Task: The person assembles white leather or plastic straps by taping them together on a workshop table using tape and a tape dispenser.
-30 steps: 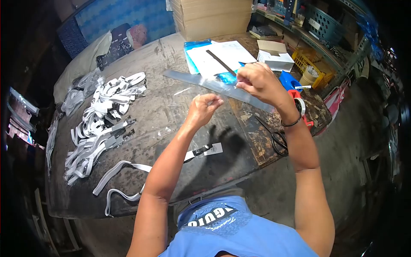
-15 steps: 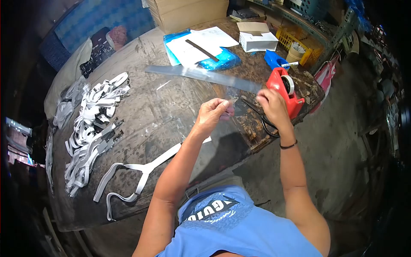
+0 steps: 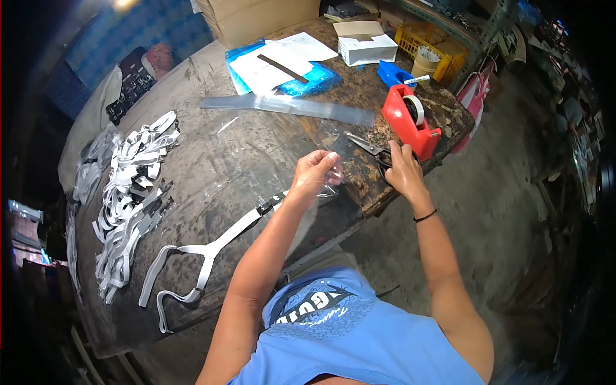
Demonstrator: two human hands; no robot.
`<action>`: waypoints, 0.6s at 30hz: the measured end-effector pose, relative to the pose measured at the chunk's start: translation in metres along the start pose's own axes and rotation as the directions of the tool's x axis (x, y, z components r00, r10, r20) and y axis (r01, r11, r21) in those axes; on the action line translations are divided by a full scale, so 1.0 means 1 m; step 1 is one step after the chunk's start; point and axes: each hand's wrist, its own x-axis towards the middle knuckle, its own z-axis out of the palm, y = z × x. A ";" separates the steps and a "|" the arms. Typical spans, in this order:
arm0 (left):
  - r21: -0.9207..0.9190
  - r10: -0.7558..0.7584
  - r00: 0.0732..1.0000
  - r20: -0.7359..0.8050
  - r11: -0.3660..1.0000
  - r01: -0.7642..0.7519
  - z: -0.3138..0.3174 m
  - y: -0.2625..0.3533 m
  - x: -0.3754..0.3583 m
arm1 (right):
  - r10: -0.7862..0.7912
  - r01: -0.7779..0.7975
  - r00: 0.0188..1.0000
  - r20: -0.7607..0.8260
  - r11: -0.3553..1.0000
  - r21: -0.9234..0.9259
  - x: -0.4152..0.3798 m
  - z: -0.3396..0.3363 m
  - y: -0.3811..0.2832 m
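Observation:
My left hand (image 3: pixel 314 176) is closed in a pinch above the table's front edge, on what looks like a thin piece of clear plastic (image 3: pixel 331 187). Black-handled scissors (image 3: pixel 363 144) lie on the worn wood to its right, blades pointing up and left. Bent over their handles are the fingers of my right hand (image 3: pixel 404 169), which partly hide the loops. A white Y-shaped strap (image 3: pixel 223 240) is spread on the table by my left forearm. Its upper end has a dark clip (image 3: pixel 264 208) and runs behind the forearm.
A red tape dispenser (image 3: pixel 399 115) stands just beyond my right hand. A long clear plastic strip (image 3: pixel 289 106) lies across the table, with papers (image 3: pixel 273 67) behind it. Tangled white straps (image 3: pixel 131 173) are heaped at left. A white box (image 3: pixel 367 49) sits at the back.
My right hand has come down from beside the tape dispenser onto the scissors' handles. My left hand stays pinched. The strap's dark clip now shows, and the whole view has shifted slightly.

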 end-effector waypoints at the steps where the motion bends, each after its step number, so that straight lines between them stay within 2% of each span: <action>1: -0.002 0.007 1.000 -0.007 1.000 -0.007 0.001 -0.001 0.000 | 0.064 -0.061 0.998 -0.020 0.993 0.105 -0.003 -0.002 -0.002; 2: -0.008 -0.009 1.000 -0.028 1.000 0.009 0.002 -0.001 0.000 | 0.053 -0.050 0.998 -0.021 0.993 0.104 -0.006 -0.002 -0.003; 4: -0.018 -0.018 0.998 -0.057 1.000 0.017 0.002 0.000 -0.001 | 0.144 -0.103 0.987 -0.073 0.910 0.402 -0.013 0.005 0.003; 5: -0.030 -0.016 0.999 -0.041 0.999 0.015 0.001 -0.001 0.000 | 0.174 -0.185 0.982 0.079 0.772 0.609 -0.015 0.020 0.016; 6: -0.041 -0.016 1.000 -0.021 0.999 0.015 0.003 0.000 0.000 | -0.005 0.091 0.991 -0.132 0.751 0.654 -0.020 0.027 0.013; 7: -0.043 -0.010 1.000 -0.019 0.999 0.009 0.005 0.001 0.000 | 0.048 -0.111 0.994 0.100 0.534 0.838 -0.033 0.025 0.017; 8: -0.048 -0.022 0.999 -0.042 0.999 0.020 0.009 0.005 -0.001 | 0.034 -0.329 0.942 0.333 0.270 0.905 -0.043 0.007 0.003; 10: -0.054 -0.042 0.997 -0.058 0.998 0.039 0.015 0.008 -0.004 | -0.062 -0.187 0.974 0.219 0.332 0.925 -0.059 -0.007 -0.023; 11: -0.045 -0.020 0.999 -0.040 0.999 0.018 0.017 0.010 -0.004 | -0.042 -0.239 0.964 0.263 0.304 0.922 -0.061 -0.007 -0.027; 12: -0.036 0.003 1.000 -0.023 0.999 -0.004 0.018 0.012 -0.005 | -0.148 -0.118 0.969 0.196 0.416 0.902 -0.063 0.000 -0.022; 15: 0.002 0.009 1.000 0.003 1.000 -0.009 0.023 0.021 -0.008 | -0.196 -0.126 0.957 0.216 0.390 0.912 -0.065 -0.006 -0.029; 17: 0.024 0.021 1.000 0.022 0.999 -0.021 0.022 0.024 -0.008 | -0.141 -0.057 0.971 0.191 0.645 0.762 -0.065 -0.008 -0.035; 18: 0.047 0.026 0.999 0.040 0.999 -0.028 0.021 0.025 -0.008 | -0.145 -0.051 0.971 0.188 0.645 0.762 -0.066 -0.005 -0.034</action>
